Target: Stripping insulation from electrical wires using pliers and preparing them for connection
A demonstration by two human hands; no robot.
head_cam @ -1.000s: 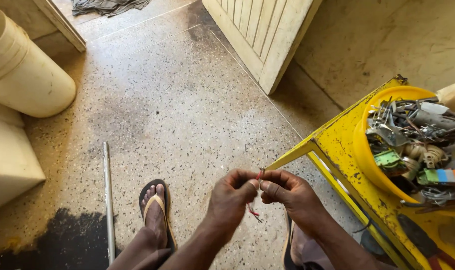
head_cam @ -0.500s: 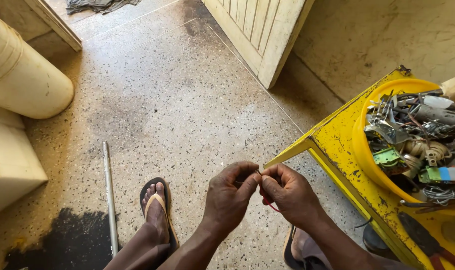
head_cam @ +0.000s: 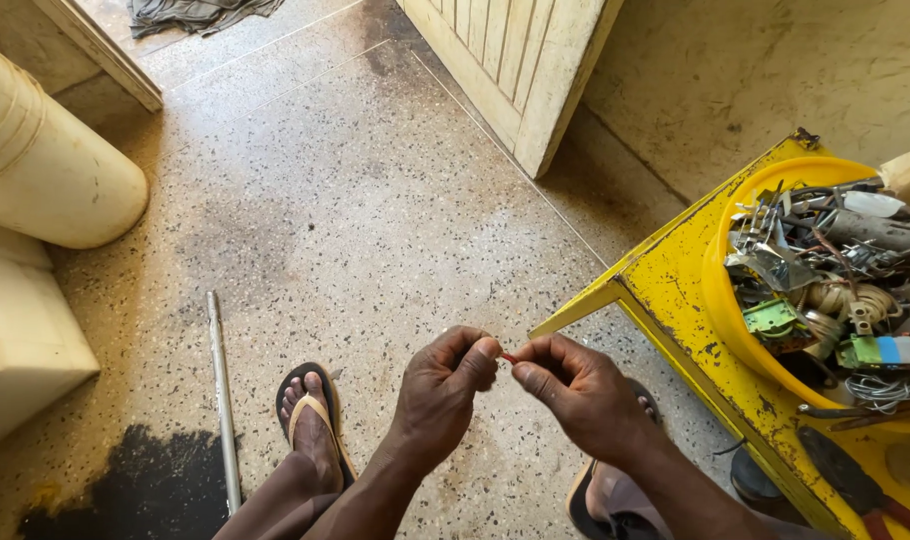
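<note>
At three o'clock a yellow table [head_cam: 675,290] carries a yellow bowl [head_cam: 720,300] of scrap parts. At six o'clock the left hand [head_cam: 440,390] and right hand [head_cam: 580,395] pinch a short red wire [head_cam: 509,357] between fingertips; too light a grip could drop it onto the speckled floor [head_cam: 355,220].
</note>
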